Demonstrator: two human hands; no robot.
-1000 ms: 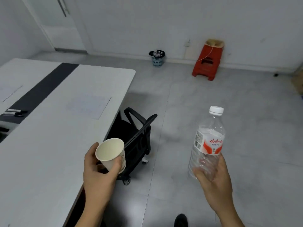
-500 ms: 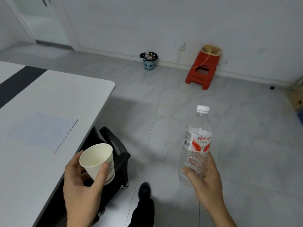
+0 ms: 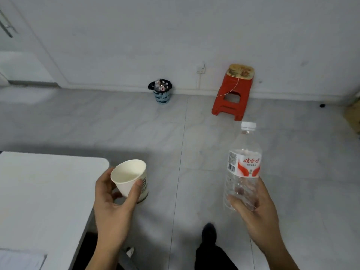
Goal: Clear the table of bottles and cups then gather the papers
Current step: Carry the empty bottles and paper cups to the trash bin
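Observation:
My left hand grips an empty white paper cup, tilted with its mouth toward me, just past the corner of the white table. My right hand holds a clear plastic water bottle by its lower part; it stands upright, has a white cap and a red-and-white label, and looks empty. A sheet of paper lies on the table at the bottom left edge of the view.
A small blue waste basket with a black bag, full of rubbish, stands against the far wall. A red plastic stool is to its right. My leg and shoe step over grey floor tiles. A door is at far left.
I have walked forward past the table's end; the view swung right, so the table and the black chair slid out left and the basket and stool grew nearer. Both hands kept their hold.

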